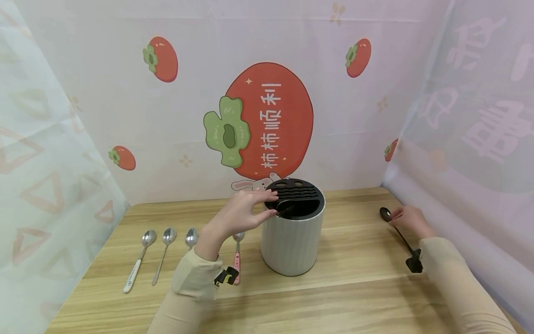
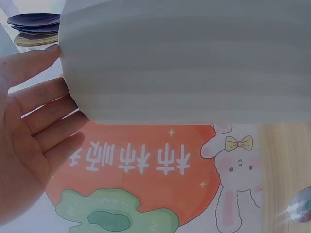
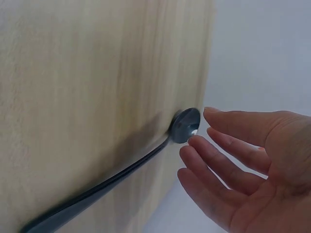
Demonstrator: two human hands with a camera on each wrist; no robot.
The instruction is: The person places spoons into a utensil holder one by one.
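My left hand point(image 1: 235, 211) is at the left rim of a white ribbed utensil holder point(image 1: 290, 246) with a black slotted top. Its fingers are extended, the fingertips right at the rim in the left wrist view. Several stacked spoon bowls point(image 2: 35, 29) stick out of the holder beside the thumb. Over on the right, a black long-handled spoon point(image 3: 99, 187) lies on the wooden table, bowl toward the back. My right hand point(image 3: 248, 170) reaches to that bowl, with thumb and fingers spread loosely beside it and a gap between them.
Left of the holder lie a white-handled spoon point(image 1: 139, 260), a plain metal spoon point(image 1: 164, 255), another metal spoon point(image 1: 192, 237) partly behind the left wrist, and a pink-handled spoon point(image 1: 237, 257). A printed cloth backdrop point(image 1: 200, 41) rises behind the table point(image 1: 350, 301).
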